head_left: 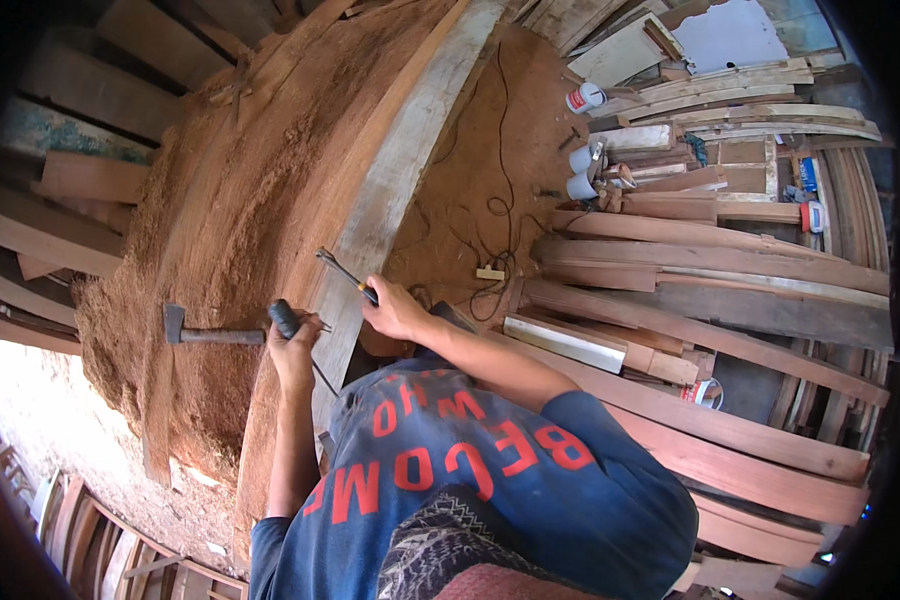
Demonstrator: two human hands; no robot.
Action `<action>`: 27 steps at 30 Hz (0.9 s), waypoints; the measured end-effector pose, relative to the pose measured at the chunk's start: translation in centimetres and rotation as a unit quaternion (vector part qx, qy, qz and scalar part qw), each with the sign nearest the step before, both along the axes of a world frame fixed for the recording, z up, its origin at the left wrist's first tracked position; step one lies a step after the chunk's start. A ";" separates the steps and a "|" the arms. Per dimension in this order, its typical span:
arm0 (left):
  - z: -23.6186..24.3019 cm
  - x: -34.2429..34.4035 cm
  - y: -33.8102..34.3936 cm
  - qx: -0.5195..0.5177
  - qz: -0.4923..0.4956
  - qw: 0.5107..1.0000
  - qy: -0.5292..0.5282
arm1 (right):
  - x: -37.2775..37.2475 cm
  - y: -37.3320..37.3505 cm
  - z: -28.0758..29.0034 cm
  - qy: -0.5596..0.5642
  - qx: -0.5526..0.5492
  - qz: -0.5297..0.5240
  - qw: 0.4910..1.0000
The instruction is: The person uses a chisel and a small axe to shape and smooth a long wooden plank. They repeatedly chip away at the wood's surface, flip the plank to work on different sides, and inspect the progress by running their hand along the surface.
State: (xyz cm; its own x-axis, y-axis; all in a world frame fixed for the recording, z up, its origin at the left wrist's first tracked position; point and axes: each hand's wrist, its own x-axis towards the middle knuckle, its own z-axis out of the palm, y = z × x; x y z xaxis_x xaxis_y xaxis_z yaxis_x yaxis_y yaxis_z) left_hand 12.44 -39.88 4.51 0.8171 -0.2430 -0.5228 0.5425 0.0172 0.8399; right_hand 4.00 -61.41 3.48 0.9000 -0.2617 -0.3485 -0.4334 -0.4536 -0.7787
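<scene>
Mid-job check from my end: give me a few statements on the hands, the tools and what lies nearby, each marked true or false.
1. The right hand grips a pincer-like tool. True.
2. The left hand is empty. False: it holds a dark-handled tool.
3. The hatchet-like tool lies to the left of the left hand. True.
4. The pale power strip lies on top of the long beam. False: it lies on the floor, to the right of the beam.
5. A white bucket is to the right of the beam. True.
</scene>
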 end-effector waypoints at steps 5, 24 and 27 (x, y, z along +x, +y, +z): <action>2.9 -1.2 -11.4 -0.002 -0.110 0.993 -0.036 | -3.9 -7.7 -0.5 -0.044 0.048 -0.072 0.995; 6.4 0.7 -50.4 -0.137 -0.162 0.966 0.148 | -17.3 -47.2 -1.9 0.010 0.244 -0.465 0.851; 6.6 4.0 -55.9 -0.184 -0.127 0.956 0.189 | -14.6 -50.5 -1.0 -0.051 0.371 -0.508 0.776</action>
